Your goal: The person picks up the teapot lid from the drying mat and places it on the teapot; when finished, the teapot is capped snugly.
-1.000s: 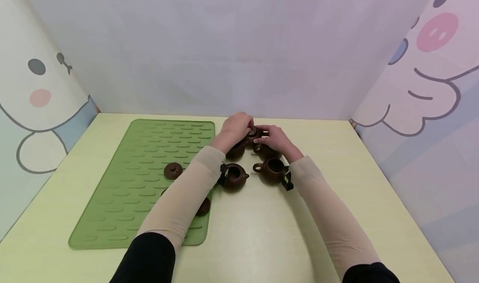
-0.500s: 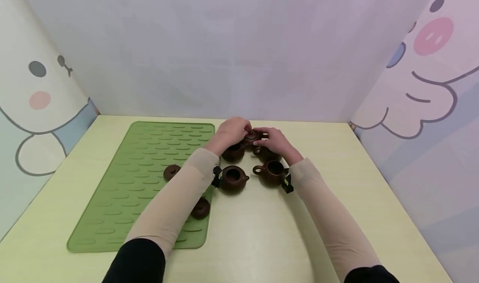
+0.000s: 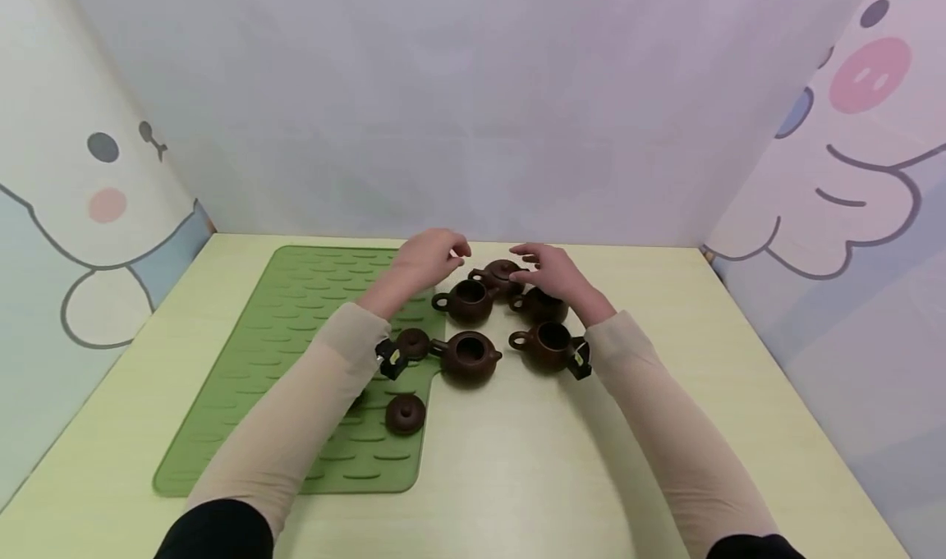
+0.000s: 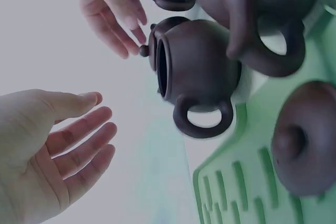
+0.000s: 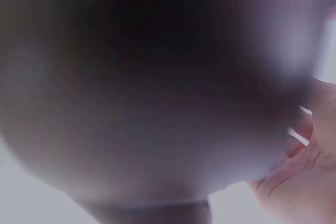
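a second ago the left hand [image 3: 427,257] is at the lid [image 3: 506,268] of the far teapot [image 3: 502,287]; now it has moved away to the left and appears, in the head view, over the far right corner of the green mat [image 3: 236,378]. its fingers are loosely extended, the thumb stands apart from them, and it holds nothing. the lid stays behind, lying on the far teapot, which stands near the far edge of the table [image 3: 510,477]. this tells me, as i judge, that the covering of this one pot is done, or nearly done.

the right hand [image 3: 556,272] remains beside the same teapot, well opened and gripping nothing; whether its thumb touches the pot, i cannot tell.

the work as a whole does not look complete. the left middle pot [image 3: 470,304], the left near pot [image 3: 470,360] and the right near pot [image 3: 548,350] are open on top. for the right middle pot [image 3: 545,309], under the right hand, i cannot tell. two loose lids, an upper one [image 3: 413,343] and a lower one [image 3: 405,414], lie close to the mat's right edge.
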`<state>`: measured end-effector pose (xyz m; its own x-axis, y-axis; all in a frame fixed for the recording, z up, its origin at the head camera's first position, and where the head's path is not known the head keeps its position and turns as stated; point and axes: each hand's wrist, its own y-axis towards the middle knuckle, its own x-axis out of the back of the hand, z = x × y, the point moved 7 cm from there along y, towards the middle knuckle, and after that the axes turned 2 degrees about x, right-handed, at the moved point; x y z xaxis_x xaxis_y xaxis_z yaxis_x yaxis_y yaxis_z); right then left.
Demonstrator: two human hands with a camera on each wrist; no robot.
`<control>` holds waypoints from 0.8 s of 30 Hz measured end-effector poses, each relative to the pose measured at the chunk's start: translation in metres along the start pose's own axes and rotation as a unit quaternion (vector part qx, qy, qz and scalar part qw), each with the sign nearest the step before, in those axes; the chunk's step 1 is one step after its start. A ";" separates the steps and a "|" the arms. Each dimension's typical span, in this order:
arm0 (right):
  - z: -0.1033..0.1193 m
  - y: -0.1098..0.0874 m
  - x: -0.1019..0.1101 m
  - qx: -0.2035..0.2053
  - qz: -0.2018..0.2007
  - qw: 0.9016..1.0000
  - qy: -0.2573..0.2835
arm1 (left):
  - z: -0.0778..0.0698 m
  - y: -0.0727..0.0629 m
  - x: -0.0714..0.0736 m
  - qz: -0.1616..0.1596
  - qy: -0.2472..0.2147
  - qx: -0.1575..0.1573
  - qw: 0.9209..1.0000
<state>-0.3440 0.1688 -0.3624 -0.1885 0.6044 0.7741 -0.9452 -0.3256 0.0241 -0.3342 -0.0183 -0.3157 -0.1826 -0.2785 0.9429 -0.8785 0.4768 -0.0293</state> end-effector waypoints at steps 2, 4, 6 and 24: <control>0.010 -0.002 0.002 0.008 -0.006 1.000 0.017 | 0.005 -0.006 0.004 -0.004 -0.008 -0.001 1.000; 0.018 -0.003 0.001 0.015 0.000 0.999 0.031 | 0.010 -0.012 0.006 -0.006 -0.016 0.001 1.000; 0.024 -0.004 -0.002 0.016 0.009 0.999 0.040 | 0.016 -0.018 0.007 -0.008 -0.023 0.001 1.000; 0.033 -0.010 -0.035 0.015 0.089 0.996 0.009 | 0.069 -0.071 0.011 -0.018 -0.064 0.028 0.997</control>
<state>-0.3190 0.1274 -0.3688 -0.3573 0.5475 0.7567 -0.8878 -0.4506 -0.0931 -0.3043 -0.1122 -0.3264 -0.2023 -0.4001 0.8938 -0.9081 0.4183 -0.0183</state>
